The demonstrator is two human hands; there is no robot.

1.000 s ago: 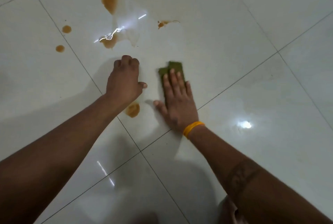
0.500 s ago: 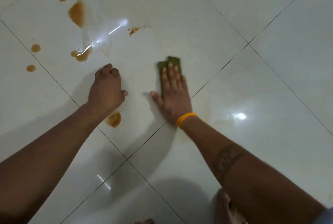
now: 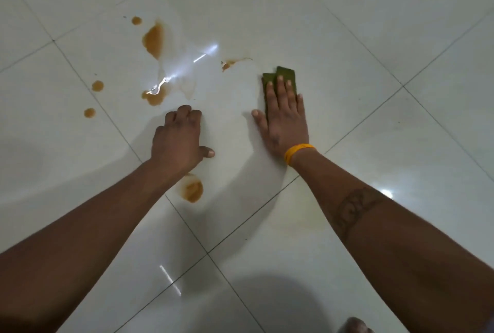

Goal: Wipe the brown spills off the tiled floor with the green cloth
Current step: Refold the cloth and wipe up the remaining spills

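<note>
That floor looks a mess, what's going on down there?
A person is wiping brown spills off white tiles. The right hand presses a green cloth flat on the floor with straight fingers. The left hand rests on the tile with curled fingers, holding nothing. Several spills remain: a big patch, a smear near the cloth, small drops, and a puddle by the left wrist.

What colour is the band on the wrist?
The wristband on the right hand is bright orange-yellow, seen in the head view.
</note>
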